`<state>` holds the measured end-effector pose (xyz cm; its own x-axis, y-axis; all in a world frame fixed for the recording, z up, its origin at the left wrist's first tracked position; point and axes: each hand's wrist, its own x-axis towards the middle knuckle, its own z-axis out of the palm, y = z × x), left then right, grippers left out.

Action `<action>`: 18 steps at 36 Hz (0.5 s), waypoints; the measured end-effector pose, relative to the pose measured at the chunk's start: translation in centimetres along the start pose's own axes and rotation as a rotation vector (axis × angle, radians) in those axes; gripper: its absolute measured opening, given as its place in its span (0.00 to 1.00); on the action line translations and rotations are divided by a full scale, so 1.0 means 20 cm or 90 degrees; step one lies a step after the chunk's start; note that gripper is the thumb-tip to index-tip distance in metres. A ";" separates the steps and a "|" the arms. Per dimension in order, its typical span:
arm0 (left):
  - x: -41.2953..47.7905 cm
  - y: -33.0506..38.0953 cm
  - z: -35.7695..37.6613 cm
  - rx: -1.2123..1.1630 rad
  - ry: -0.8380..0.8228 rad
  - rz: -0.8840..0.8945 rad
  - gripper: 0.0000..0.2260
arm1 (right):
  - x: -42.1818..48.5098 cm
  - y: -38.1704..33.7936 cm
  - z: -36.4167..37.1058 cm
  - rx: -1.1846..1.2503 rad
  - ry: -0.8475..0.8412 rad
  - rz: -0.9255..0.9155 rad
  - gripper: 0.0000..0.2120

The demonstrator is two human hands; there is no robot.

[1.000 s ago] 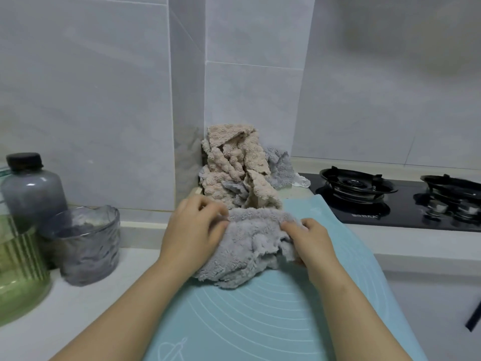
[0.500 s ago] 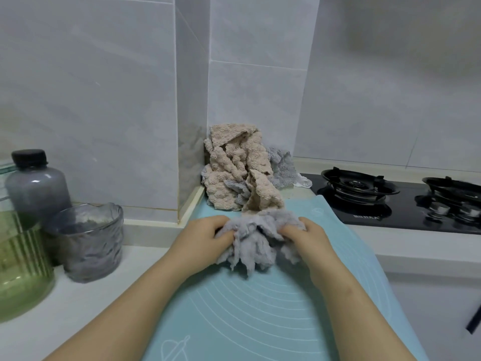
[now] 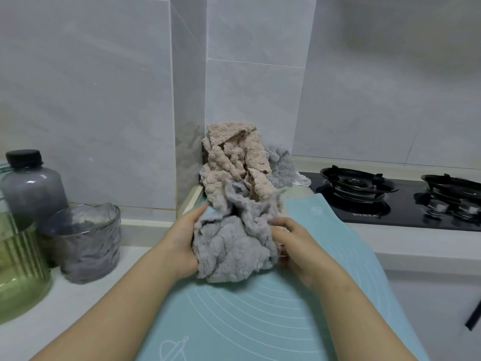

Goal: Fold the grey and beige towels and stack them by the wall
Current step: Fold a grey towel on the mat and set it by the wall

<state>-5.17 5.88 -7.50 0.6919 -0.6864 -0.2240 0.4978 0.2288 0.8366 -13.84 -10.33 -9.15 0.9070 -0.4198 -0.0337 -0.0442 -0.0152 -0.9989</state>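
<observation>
— head view, and both hands are on the grey towel (image 3: 234,246), bunched in a loose lump on the blue mat (image 3: 260,321).
— how are they holding it?
— left hand (image 3: 182,238) grips the left side, thumb buried in the cloth, fingers running up the edge. right hand (image 3: 294,246) pinches the right side, fingers curled into the folds. hands apart, towel between them.
— and behind?
— beige towel (image 3: 234,162) heaped crumpled in the wall corner, another grey cloth (image 3: 279,168) tucked at its right.
— the edges?
— dark bottle (image 3: 31,188), glass cup (image 3: 88,241) and green jar (image 3: 18,269) on the left, black stove (image 3: 390,199) on the right.
</observation>
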 end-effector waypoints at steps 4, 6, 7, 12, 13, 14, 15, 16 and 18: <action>-0.01 0.03 -0.02 0.011 -0.072 0.043 0.24 | 0.00 0.00 -0.01 -0.041 0.048 -0.029 0.08; 0.00 0.01 -0.02 0.077 -0.062 0.061 0.27 | 0.00 -0.01 -0.02 -0.031 0.066 -0.049 0.10; 0.01 -0.01 -0.02 0.112 -0.038 0.089 0.29 | 0.00 -0.01 -0.02 -0.023 0.075 -0.057 0.11; 0.01 -0.01 0.01 0.137 0.011 0.244 0.17 | 0.02 -0.01 -0.02 0.047 0.151 -0.117 0.16; 0.01 0.00 0.01 0.133 0.012 0.270 0.16 | 0.02 -0.02 -0.02 0.064 0.164 -0.121 0.15; 0.01 0.00 0.01 0.143 0.014 0.287 0.14 | 0.02 -0.03 -0.03 0.071 0.175 -0.117 0.14; 0.02 0.00 0.01 0.168 0.023 0.294 0.12 | 0.02 -0.03 -0.03 0.067 0.185 -0.107 0.13; 0.02 0.00 0.00 0.210 0.043 0.288 0.10 | 0.02 -0.02 -0.04 0.034 0.198 -0.094 0.12; 0.04 -0.03 -0.02 0.332 0.093 0.243 0.05 | 0.03 0.01 -0.04 -0.078 0.239 -0.079 0.12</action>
<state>-4.70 5.49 -8.37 0.8516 -0.5141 0.1019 -0.0897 0.0487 0.9948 -13.63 -11.38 -9.37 0.6936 -0.7097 0.1239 -0.0140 -0.1852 -0.9826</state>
